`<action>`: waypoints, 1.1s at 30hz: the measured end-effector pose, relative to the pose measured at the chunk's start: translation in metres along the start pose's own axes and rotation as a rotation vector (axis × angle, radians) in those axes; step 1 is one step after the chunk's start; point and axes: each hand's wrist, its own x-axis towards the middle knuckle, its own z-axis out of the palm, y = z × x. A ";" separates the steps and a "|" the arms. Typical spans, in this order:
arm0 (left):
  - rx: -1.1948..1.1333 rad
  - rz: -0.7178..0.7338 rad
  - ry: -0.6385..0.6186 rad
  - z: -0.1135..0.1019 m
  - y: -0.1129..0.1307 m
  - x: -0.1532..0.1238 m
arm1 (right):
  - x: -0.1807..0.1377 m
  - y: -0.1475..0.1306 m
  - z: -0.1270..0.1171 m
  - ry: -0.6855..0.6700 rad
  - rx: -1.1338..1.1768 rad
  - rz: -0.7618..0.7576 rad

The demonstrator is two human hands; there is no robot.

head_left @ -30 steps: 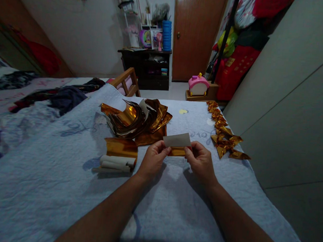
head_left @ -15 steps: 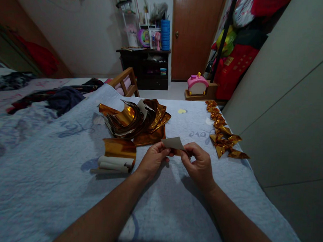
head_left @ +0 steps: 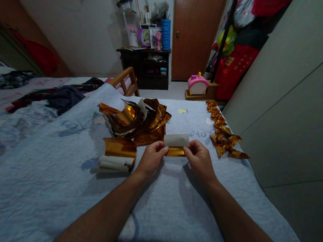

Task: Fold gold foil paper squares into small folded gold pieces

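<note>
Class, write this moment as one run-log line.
left hand: pinches foil sheet, left end | right hand: pinches right end | sheet: white back showing | nearby: foil pile, folded pieces

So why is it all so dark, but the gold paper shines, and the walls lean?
Head view: dim room light leaves the blanket grey-blue; head view: the gold foil pile mirrors that light as glare; head view: the wide lens tilts the wardrobe; the left hand and right hand, pinching the folded sheet, look sharp.

Dim bedroom: wooden door (head_left: 195,33), dark shelf (head_left: 150,68).
</note>
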 end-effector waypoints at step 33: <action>1.213 0.256 -0.075 0.002 -0.001 -0.012 | 0.000 0.009 0.002 -0.249 -0.844 -0.008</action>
